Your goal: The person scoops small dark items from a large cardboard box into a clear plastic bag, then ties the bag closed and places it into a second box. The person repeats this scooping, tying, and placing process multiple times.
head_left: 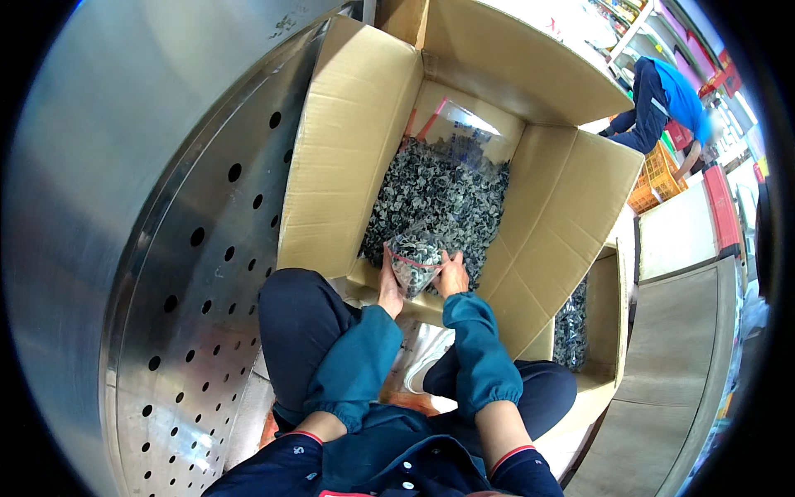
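Note:
A clear plastic bag with a red strip (411,263) is held between my two hands, over the near side of a big open cardboard box (348,141). Dark, curled dried pieces, which look like wood ear fungus, fill the bag. My left hand (390,284) cups its left side, fingers wrapped against the plastic. Gripping the right edge by the red strip is my right hand (452,276). Loose dried pieces (439,190) of the same kind lie deep in the box. A larger clear bag with a red edge (464,124) lies against the box's far wall.
A perforated metal panel (215,282) stands close on the left. Below the box's right flap is a second cardboard box (606,315) holding dark bagged pieces (571,327). At the far right, a person in blue (675,99) bends over an orange crate (654,178).

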A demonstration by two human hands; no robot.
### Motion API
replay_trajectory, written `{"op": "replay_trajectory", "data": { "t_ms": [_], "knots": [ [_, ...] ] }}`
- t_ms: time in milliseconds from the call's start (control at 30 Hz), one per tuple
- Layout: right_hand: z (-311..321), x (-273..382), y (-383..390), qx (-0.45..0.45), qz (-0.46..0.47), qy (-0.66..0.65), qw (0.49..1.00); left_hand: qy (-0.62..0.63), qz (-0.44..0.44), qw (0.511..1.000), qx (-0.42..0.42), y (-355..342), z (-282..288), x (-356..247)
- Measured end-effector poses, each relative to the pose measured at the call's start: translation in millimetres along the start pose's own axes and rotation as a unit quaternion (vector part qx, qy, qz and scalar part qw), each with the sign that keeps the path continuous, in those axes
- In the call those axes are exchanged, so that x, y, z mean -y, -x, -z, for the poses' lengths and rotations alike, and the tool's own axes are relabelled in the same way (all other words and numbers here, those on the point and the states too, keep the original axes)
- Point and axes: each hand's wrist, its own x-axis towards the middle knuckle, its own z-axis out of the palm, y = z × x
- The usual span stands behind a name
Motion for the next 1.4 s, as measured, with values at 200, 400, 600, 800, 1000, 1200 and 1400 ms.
{"op": "replay_trajectory", "data": {
  "t_ms": [200,400,600,800,1000,1200,1400],
  "knots": [
    [2,-21,-7,-0.018,0.034,-0.008,0.999,-0.008,-0.014,1.0,0.002,9,-11,0],
    [89,6,-29,0.003,0.174,-0.087,0.981,-0.004,0.008,1.0,-0.005,5,-10,-3],
    [204,80,-25,0.051,0.356,-0.081,0.93,-0.029,-0.006,1.0,-0.003,-2,-6,6],
    [205,110,1,0.155,0.472,0.017,0.868,-0.025,0.014,1.0,0.004,10,-20,2],
    [188,106,-2,0.16,0.494,-0.023,0.854,-0.016,0.012,1.0,0.011,7,-16,7],
    [204,92,-7,0.114,0.393,-0.076,0.909,0.017,0.048,0.997,0.051,9,-21,6],
    [179,93,7,0.139,0.381,-0.085,0.91,0.002,0.033,0.999,0.021,8,-16,10]
  ]
}}
